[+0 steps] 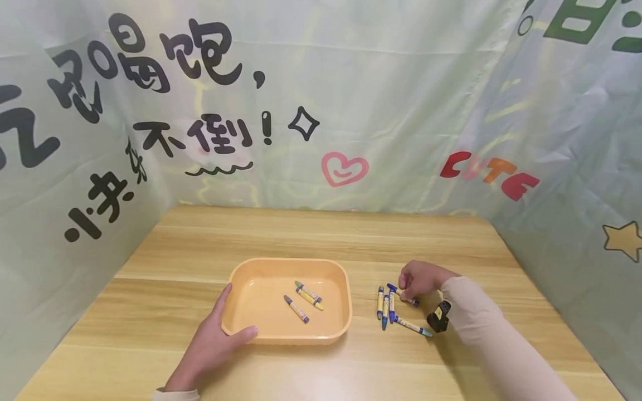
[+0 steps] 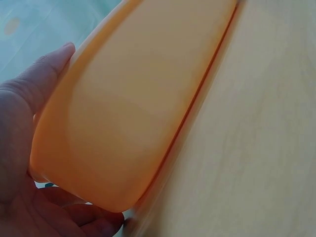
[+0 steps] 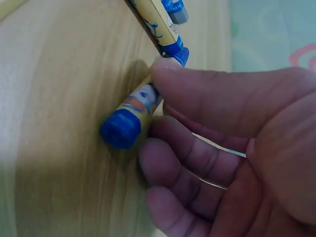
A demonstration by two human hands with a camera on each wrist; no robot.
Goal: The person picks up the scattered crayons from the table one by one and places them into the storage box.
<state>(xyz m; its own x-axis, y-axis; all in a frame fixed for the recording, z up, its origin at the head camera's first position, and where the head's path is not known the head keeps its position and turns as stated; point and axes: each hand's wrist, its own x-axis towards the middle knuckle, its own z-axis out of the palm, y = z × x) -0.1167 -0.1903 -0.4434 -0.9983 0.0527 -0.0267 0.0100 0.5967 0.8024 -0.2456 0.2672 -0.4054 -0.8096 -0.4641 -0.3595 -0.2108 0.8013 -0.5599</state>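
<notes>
My left hand (image 1: 215,334) holds the front left corner of an orange plastic tray (image 1: 251,306), with the thumb at the front rim. In the left wrist view the fingers curl around the tray's end. Inside the tray lie three crayons, one of them a dark-tipped crayon (image 1: 296,309). To the right of the tray, my right hand (image 1: 423,278) pinches a blue-ended crayon (image 3: 132,112) between thumb and fingers, low over the table. Several other crayons lie close by, among them a blue-tipped crayon (image 1: 385,312) and a green-tipped crayon (image 1: 413,327).
The wooden table (image 1: 321,234) runs back to a printed cloth (image 1: 391,111), which also hangs along both sides. A black wrist camera (image 1: 439,316) sits at the right sleeve, close to the loose crayons.
</notes>
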